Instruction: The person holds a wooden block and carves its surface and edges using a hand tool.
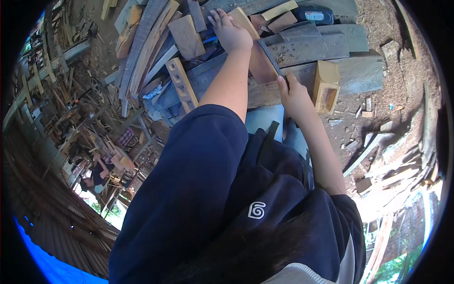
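Sawdust (373, 28) and offcuts litter the ground around a low spread of weathered planks (307, 51), and off to my left a co-worker (98, 174) sits among more scrap. Across those planks lies the brown board (261, 64), slanting from my left hand (231, 37) at its far end to my right hand (297, 97) at its near end. My left grip is loose, fingers spread beside the pale far part; I cannot tell how hard, if at all, it presses. My right grip is closed on the near corner, thumb uppermost. A dark strip (269, 56) runs along the board's right edge (part of it or a separate piece, I can't say).

What worries me is the footing: the planks overlap unevenly, so the board could rock or slide if I lean on one end. With the left fingers so slack, the far end might swing. A sideways slip could knock the hollow wooden block (327, 90) just beyond my right hand, and rough edges could leave splinters in bare fingers.
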`<state>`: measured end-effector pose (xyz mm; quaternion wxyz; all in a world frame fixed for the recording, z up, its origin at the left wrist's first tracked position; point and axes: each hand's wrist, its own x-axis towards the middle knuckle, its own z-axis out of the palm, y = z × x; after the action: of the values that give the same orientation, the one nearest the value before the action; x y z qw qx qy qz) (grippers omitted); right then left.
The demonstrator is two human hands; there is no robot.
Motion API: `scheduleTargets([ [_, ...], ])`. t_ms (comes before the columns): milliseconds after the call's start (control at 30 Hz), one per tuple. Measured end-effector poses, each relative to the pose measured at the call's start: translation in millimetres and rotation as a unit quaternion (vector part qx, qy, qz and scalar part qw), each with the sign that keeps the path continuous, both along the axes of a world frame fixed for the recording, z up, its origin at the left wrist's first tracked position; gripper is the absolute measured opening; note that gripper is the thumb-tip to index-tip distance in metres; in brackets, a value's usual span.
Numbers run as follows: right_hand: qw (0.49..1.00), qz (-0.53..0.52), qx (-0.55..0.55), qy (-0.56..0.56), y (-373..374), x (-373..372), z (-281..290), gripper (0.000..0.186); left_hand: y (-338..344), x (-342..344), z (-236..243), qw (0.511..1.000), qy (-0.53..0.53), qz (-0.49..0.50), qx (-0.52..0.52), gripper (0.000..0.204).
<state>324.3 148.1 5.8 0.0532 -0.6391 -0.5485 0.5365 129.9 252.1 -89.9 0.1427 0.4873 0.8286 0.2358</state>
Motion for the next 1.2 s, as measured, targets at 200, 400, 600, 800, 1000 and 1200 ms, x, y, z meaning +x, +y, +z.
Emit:
scheduleTargets([
  [200, 0.997, 0.039, -0.053, -0.036, 6, 10, -11, 0.045, -4, 14, -5, 1.0, 0.003, 0.005, -0.019, 0.05],
  [400, 0.998, 0.042, -0.028, -0.028, 30, -17, -8, 0.042, 8, 9, 17, 0.996, 0.012, 0.034, -0.077, 0.05],
  [600, 0.997, 0.058, -0.011, -0.058, 27, -9, -4, 0.04, 7, 24, 33, 0.992, 0.017, 0.051, -0.116, 0.049],
  [800, 0.993, 0.065, -0.017, -0.094, 33, -15, 4, 0.038, 10, 16, 27, 0.99, -0.002, 0.064, -0.129, 0.049],
  [1000, 0.992, 0.06, -0.017, -0.108, 34, -17, 1, 0.037, 6, 13, 18, 0.99, 0.007, 0.059, -0.126, 0.049],
  [1200, 0.992, 0.057, -0.036, -0.111, 18, -17, 4, 0.037, 7, 7, 18, 0.992, -0.004, 0.054, -0.116, 0.05],
])
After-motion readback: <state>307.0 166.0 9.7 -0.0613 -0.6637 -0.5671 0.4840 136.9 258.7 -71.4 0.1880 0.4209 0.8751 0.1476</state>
